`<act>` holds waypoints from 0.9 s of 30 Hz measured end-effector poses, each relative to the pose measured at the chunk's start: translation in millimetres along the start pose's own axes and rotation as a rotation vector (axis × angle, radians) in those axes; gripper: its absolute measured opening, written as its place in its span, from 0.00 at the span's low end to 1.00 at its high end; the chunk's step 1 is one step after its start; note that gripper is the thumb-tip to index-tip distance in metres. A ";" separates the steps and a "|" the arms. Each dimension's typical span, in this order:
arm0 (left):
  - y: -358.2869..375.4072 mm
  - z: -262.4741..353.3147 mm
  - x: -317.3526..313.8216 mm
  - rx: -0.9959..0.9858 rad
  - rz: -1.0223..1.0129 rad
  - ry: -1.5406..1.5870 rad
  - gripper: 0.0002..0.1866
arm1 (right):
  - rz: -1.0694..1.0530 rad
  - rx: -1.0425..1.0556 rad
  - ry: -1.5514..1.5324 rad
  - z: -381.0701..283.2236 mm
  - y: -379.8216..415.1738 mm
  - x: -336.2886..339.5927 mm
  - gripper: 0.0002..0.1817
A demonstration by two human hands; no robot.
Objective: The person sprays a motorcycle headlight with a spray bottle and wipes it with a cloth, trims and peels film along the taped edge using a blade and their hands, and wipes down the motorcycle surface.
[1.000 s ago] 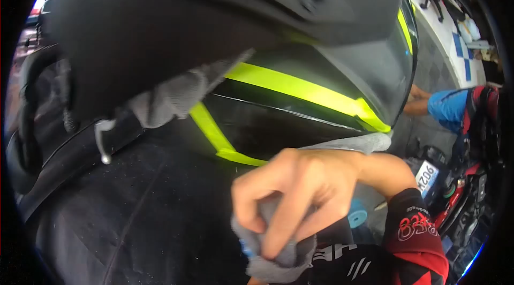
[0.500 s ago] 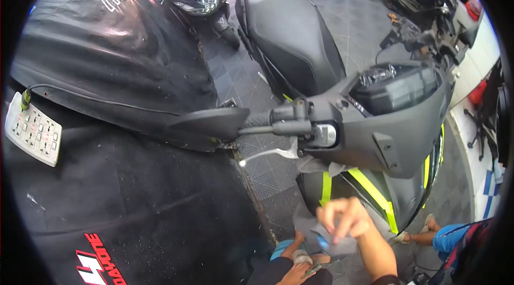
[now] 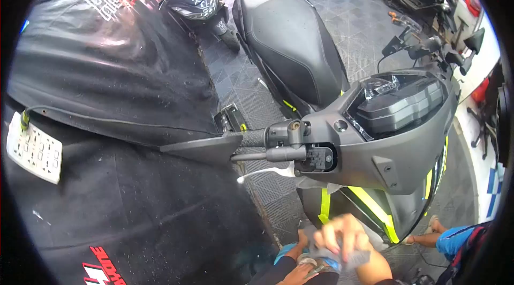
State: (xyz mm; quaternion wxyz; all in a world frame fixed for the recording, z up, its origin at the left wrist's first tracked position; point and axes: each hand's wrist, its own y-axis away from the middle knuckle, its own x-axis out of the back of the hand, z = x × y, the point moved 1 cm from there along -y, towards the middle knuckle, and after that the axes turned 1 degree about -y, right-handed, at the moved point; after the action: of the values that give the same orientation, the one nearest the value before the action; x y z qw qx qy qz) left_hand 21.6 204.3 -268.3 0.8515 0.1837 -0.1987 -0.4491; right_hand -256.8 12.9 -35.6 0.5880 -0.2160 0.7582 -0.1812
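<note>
Floor (image 3: 257,89): grey and patterned, under the scooter (image 3: 375,159) with wide black seat (image 3: 292,33).
Left side: black sheet (image 3: 160,204), with white power strip (image 3: 33,159) against it.
Scooter front: dark, with bright yellow tape (image 3: 370,206) on lower part.
Right hand (image 3: 342,238): near the tape, fingers bent, pinching grey cloth (image 3: 357,260).
Grey cloth: in these fingers, at near side of scooter, blurred.
Hand at near edge (image 3: 299,274): left of the cloth; owner and grip, cannot tell.
</note>
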 end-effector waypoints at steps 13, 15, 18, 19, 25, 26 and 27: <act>-8.4 12.7 8.7 0.088 -0.152 -0.262 0.18 | -0.020 0.093 0.070 -9.4 -46.6 15.7 0.15; -20.7 33.9 9.9 -0.052 -0.173 -0.369 0.16 | -0.131 0.095 0.125 -14.0 -23.4 10.3 0.15; -1.2 12.6 17.2 -0.091 -0.154 -0.334 0.17 | -0.143 0.046 0.181 -26.6 12.5 0.6 0.13; 4.4 -4.5 22.4 -0.093 -0.136 -0.314 0.19 | -0.176 0.127 0.193 -23.7 26.7 4.1 0.11; 1.7 13.4 21.2 -0.151 -0.293 -0.521 0.18 | -0.478 0.167 0.281 -50.1 136.4 18.4 0.15; -0.6 12.8 16.3 -0.268 -0.252 -0.525 0.19 | -0.342 0.232 0.327 -48.3 165.9 18.9 0.14; 0.0 12.2 13.2 -0.268 -0.264 -0.566 0.19 | -0.209 0.296 0.378 -48.8 194.1 17.8 0.13</act>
State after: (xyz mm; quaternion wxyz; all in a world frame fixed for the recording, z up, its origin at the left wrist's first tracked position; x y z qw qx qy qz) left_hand 22.3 191.6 -255.6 0.7137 -0.0378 -0.3409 -0.6108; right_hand -330.3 167.5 -140.8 0.4391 -0.1673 0.7934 -0.3870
